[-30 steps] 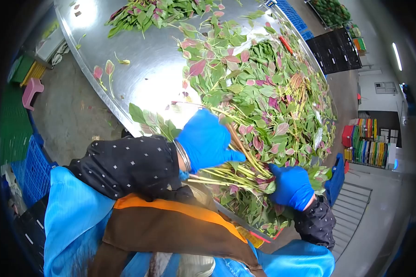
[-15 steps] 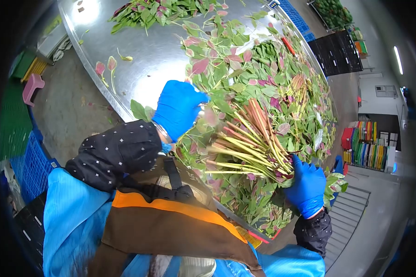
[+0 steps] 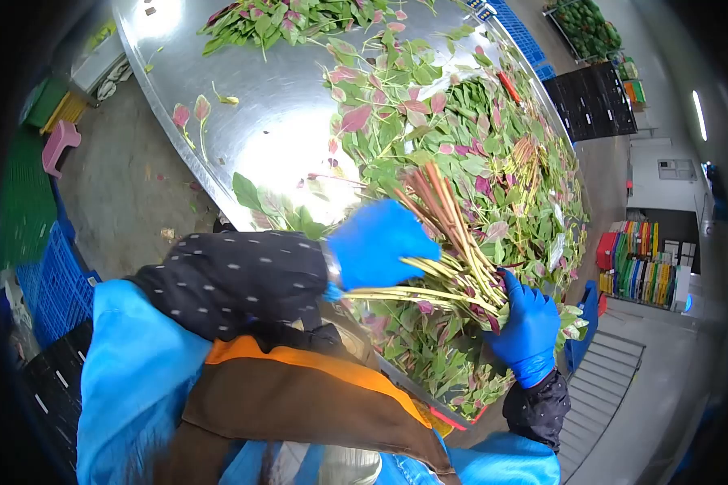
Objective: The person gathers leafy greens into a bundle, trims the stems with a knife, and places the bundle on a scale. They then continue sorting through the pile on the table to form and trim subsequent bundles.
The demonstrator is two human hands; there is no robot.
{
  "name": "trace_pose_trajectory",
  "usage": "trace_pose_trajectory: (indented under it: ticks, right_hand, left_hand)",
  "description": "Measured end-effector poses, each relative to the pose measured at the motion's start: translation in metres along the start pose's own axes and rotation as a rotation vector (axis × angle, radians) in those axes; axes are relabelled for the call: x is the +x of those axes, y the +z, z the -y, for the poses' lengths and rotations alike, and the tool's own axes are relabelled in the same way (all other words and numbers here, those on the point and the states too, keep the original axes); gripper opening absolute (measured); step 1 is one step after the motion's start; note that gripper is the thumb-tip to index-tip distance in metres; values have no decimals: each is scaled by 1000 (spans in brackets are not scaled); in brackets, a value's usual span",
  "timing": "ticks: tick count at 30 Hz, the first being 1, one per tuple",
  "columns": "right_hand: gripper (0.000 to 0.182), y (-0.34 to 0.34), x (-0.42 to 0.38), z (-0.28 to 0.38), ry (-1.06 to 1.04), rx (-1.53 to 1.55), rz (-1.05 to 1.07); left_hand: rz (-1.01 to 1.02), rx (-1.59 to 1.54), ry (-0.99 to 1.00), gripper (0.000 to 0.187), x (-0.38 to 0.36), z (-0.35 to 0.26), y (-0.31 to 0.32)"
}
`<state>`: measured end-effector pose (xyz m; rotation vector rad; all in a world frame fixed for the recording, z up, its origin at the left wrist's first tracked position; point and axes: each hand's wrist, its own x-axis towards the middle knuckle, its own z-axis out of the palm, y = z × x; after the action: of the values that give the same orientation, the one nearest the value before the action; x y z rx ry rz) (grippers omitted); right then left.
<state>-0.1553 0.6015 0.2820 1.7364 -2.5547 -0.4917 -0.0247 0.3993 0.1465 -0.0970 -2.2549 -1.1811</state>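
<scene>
My right hand is closed around a bundle of red-and-green leafy amaranth, at the leafy end. Its bare pale-green and reddish stems fan out to the left and upward. My left hand lies over the stem ends, curled and somewhat blurred, with stems between its fingers; the fingertips are partly hidden. Both hands wear blue gloves. Under and beyond the bundle, loose amaranth covers much of the metal table.
A leafy pile sits at the table's far edge. A red-handled tool lies among the greens. Blue crates and a pink stool stand on the floor at left. Colourful stacked items fill a shelf at right.
My left hand has moved right and down, from beside the bundle onto its stems. My right hand still holds the bundle and has shifted slightly left.
</scene>
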Motion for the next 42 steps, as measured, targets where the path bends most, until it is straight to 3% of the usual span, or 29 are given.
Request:
trace_pose_trajectory:
  ticks: [2,5,6,7,9,11,12,13,15,17,18,19,21,22,23,24,25,26,27,28,29,31,33,35,37,39,40,41,42]
  right_hand:
    - [65,0,-1,-2,12,17,2]
    - [64,-3,1,-7,1,53,-9]
    - [65,-6,1,-9,-12,61,-3]
    - [65,-11,2,-12,-25,69,4]
    - [60,-25,12,-16,-81,74,184]
    - [57,-48,36,-19,-156,136,412]
    - [54,-68,56,-18,-164,123,658]
    - [52,-70,73,-24,-289,122,741]
    - [52,-60,107,-34,-381,454,1086]
    - [44,-78,138,-15,-222,272,1369]
    - [39,-78,149,-17,-158,398,1400]
    - [36,-72,161,-15,-98,528,1526]
    - [42,-78,189,4,-151,393,1537]
    - [48,-73,203,8,-243,436,1435]
    - [55,-68,214,12,-336,473,1327]
    - [68,-75,221,20,-505,362,1035]
    - [62,-90,220,30,-665,121,548]
    - [58,-71,222,24,-682,346,60]
    - [55,-52,224,18,-665,562,-430]
    - [47,-63,198,31,-521,876,-420]
    - [35,-67,173,35,-386,961,-390]
    - [18,-32,127,37,33,1332,-196]
    - [25,48,100,37,207,1453,-41]
    - [34,112,70,56,371,1754,289]
    - [43,152,56,91,428,2048,493]
    - [46,162,49,120,396,2258,543]
    - [45,162,46,133,381,2321,528]
    - [44,163,44,142,365,2385,515]
    - [38,136,45,142,342,2139,484]
  left_hand:
    - [-80,-41,-24,22,-16,14,-19]
    - [135,413,-225,24,-50,69,-68]
    - [277,629,-364,20,-46,71,-92]
    - [448,641,-588,25,-33,71,-111]
    - [65,717,-383,52,-6,38,-119]
    - [52,36,-241,85,38,6,-105]
    - [148,-44,-187,93,53,-7,-86]
    - [242,-124,-132,101,61,-22,-66]
    - [455,-143,-78,102,63,-30,-20]
    - [794,-489,-324,95,66,-33,-15]
    - [1104,-802,-598,80,67,-30,-17]
    - [1031,-1112,-580,65,40,1,14]
    - [993,-1188,-796,64,39,-9,-17]
    - [824,-1414,-785,67,19,13,3]
    - [636,-1786,-625,62,17,-3,-8]
    - [625,-1854,-732,59,13,7,-8]
    - [608,-1923,-843,58,3,24,-4]
    - [417,-2008,-843,59,-10,36,-1]
    - [293,-2042,-1008,59,-15,43,-5]
    - [196,-2063,-982,59,-28,62,3]
    - [98,-2081,-952,59,-42,82,11]
    - [109,-2110,-900,61,-59,84,7]
    - [-44,-2142,-961,61,-62,72,2]
    - [-87,-2075,-1040,51,-55,60,-7]
    - [-113,-2004,-1137,48,-56,62,-7]
    - [-120,-1934,-1266,52,-70,73,-3]
    - [-52,-1857,-1459,49,-71,66,-15]
    - [-88,-1786,-1322,50,-83,60,-16]
    - [-63,-1785,-1264,51,-91,42,-24]
